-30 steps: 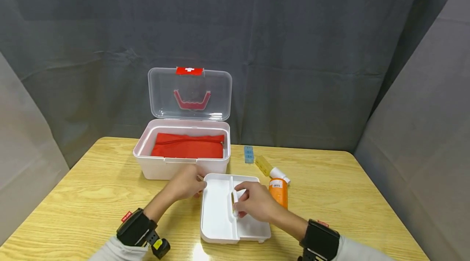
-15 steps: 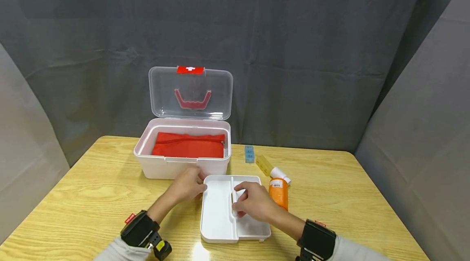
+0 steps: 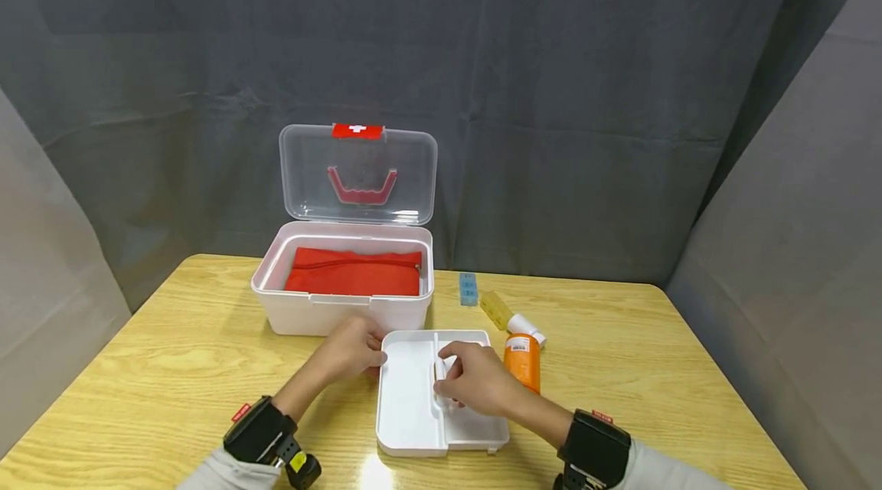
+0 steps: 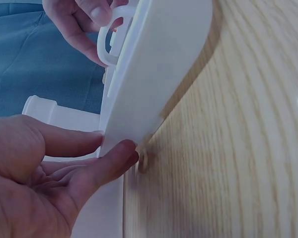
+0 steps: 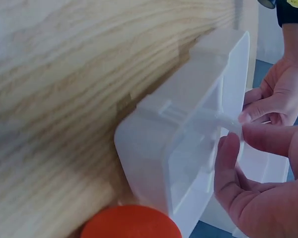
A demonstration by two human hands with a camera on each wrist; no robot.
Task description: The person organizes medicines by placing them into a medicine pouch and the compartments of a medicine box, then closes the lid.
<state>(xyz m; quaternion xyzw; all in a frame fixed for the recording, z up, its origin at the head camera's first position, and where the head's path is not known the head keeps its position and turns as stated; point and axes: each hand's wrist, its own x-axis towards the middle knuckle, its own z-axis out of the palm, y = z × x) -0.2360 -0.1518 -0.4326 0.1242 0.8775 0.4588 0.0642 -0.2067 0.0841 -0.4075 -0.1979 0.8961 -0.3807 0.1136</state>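
Observation:
A white two-part tray (image 3: 406, 406) lies on the table in front of the box, with a slim handle (image 4: 103, 42) rising from its middle divider. My right hand (image 3: 478, 379) pinches this handle between thumb and fingers, as the right wrist view also shows. On the tray's far left side, my left hand (image 3: 347, 348) holds the rim; in the left wrist view its thumb and fingertip meet at the edge. An orange bottle (image 3: 522, 360) stands just right of the tray, close to my right hand.
Behind the tray sits an open white first-aid box (image 3: 289, 315), its clear lid (image 3: 303, 184) raised. A red zip pouch (image 3: 358, 276) lies inside. To the right are a blue pill organizer (image 3: 468, 289), a yellow one (image 3: 494, 310) and a small white bottle (image 3: 522, 325).
Both hands stay at the tray. The right thumb and fingers have shifted slightly at the handle; the tray has hardly moved.

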